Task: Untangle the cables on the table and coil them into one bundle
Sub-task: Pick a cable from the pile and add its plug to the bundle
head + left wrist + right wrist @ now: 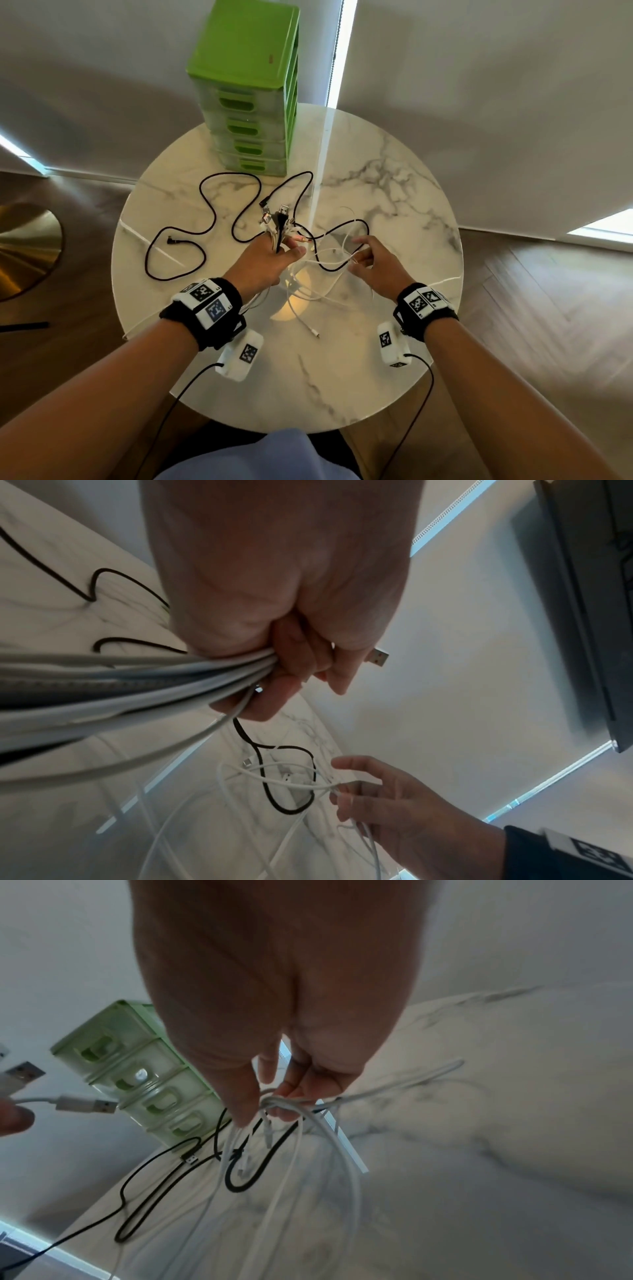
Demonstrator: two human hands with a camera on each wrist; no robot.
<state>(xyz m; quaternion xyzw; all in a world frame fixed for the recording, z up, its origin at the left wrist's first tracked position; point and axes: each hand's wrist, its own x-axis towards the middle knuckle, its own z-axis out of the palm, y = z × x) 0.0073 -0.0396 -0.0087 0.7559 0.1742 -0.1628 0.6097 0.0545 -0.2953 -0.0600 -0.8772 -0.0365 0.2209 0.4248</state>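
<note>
Marble-patterned, the round table [394, 192] carried the tangle of cables near its centre. The left hand [265, 260] gripped a bundle of cables [137, 680] in a curled fist — white and black strands together — with the USB plugs [279, 217] fanning out above the fingers. The right hand [375, 262] pinched a few thin white cables [329, 1139] between thumb and fingertips, just beside the left hand. A black braided cable [191, 236] snaked loosely across the left half of the table, one end rising into the left-hand bundle. More white cable [308, 308] lay in slack loops on the table between the wrists. A green drawer unit [250, 92] stood at the far edge of the table.
</note>
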